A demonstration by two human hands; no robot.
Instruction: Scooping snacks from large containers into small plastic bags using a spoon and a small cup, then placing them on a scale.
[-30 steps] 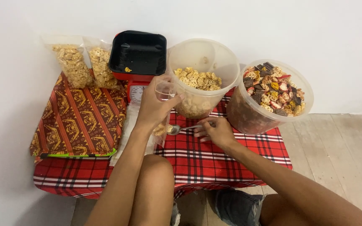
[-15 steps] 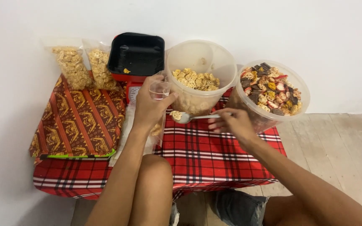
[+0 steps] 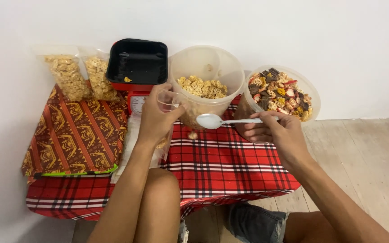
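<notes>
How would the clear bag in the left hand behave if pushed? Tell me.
The clear bag is thin film hanging from the left hand, so probably floppy. Few snacks show inside, so it looks light. Unsupported, it would likely slump on the checked cloth.

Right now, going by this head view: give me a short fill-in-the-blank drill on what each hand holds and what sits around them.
1. The right hand holds a metal ____.
2. The left hand holds open a clear plastic ____.
3. The black tray sits on a red ____.
4. The mixed-colour snacks fill the tub on the person's ____ side.

Missing words: spoon; bag; scale; right
</notes>
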